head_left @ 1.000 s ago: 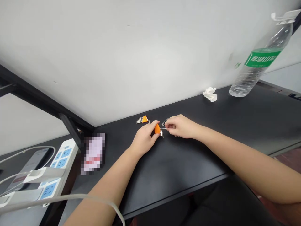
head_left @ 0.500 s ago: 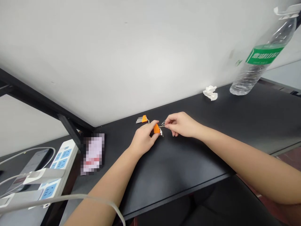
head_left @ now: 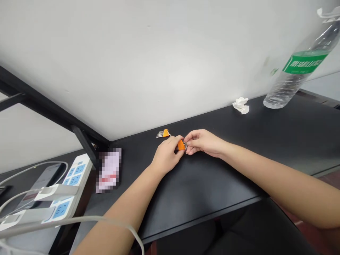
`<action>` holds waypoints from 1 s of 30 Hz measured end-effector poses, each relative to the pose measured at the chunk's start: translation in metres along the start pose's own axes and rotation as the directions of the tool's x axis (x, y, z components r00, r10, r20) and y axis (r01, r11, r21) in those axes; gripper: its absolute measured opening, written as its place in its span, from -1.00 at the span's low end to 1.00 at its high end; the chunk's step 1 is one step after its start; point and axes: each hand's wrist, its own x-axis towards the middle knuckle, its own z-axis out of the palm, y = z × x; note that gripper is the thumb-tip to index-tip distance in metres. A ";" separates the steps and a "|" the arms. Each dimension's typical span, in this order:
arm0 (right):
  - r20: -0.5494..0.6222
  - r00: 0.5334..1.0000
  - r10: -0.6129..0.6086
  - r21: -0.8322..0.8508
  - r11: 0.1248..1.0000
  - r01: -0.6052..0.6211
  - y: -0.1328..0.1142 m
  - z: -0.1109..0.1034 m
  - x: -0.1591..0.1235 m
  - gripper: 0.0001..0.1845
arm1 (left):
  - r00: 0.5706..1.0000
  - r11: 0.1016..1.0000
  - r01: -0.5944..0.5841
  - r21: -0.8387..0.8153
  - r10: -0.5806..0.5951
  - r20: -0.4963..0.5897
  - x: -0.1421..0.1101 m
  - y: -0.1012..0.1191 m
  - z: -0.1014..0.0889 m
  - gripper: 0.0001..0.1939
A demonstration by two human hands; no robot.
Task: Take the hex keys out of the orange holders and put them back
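Observation:
My left hand (head_left: 168, 155) is closed around an orange hex key holder (head_left: 181, 145), thumb and fingers on its two sides. Short bent ends of metal hex keys (head_left: 185, 145) stick out of the holder's right side. My right hand (head_left: 203, 143) is pinched at those ends, its fingertips right against a hex key that they mostly cover. Behind my left hand, a second orange holder (head_left: 166, 133) lies on the black table (head_left: 212, 180) with several silver hex keys fanned out to its left.
A crumpled white tissue (head_left: 241, 105) and a clear plastic bottle (head_left: 288, 81) with a green label stand near the wall. At left are a white power strip (head_left: 77, 184) with plugs and cables, a blurred-out packet (head_left: 109, 170) and a black frame bar (head_left: 85, 145).
My right hand has moved left, up to the holder, and the length of hex key seen between holder and fingers has gone. The view has shifted slightly.

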 end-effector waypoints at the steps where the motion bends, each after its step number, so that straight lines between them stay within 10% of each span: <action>1: 0.006 1.000 0.004 0.001 1.000 -0.004 0.001 0.000 0.001 -0.89 | 1.000 1.000 0.009 0.013 -0.009 0.005 0.000 0.000 0.000 -0.68; 6: -0.009 0.997 -0.070 -0.243 0.968 0.066 0.003 0.000 0.003 -0.92 | 0.999 0.998 0.017 0.065 -0.019 0.030 0.001 0.000 0.002 -0.66; 10: 0.011 0.958 -0.288 -0.666 0.712 0.222 0.005 0.001 -0.003 -0.87 | 0.999 0.998 0.019 0.064 -0.021 0.032 0.000 -0.004 0.004 -0.62; 17: 0.285 0.897 -0.338 -0.824 0.393 0.409 0.008 -0.005 -0.007 -0.59 | 0.988 0.992 0.121 -0.036 -0.124 -0.087 -0.003 -0.017 0.003 -0.48; 22: 0.162 0.879 -0.448 -0.983 0.008 0.185 0.005 -0.036 0.003 -0.70 | 0.984 0.984 0.178 0.021 -0.177 -0.032 -0.001 -0.015 0.002 -0.37; 30: 0.072 0.947 -0.312 -0.993 -0.110 0.040 0.004 -0.033 0.005 -0.80 | 0.977 0.972 0.209 -0.110 -0.213 -0.027 0.000 -0.007 -0.003 -0.38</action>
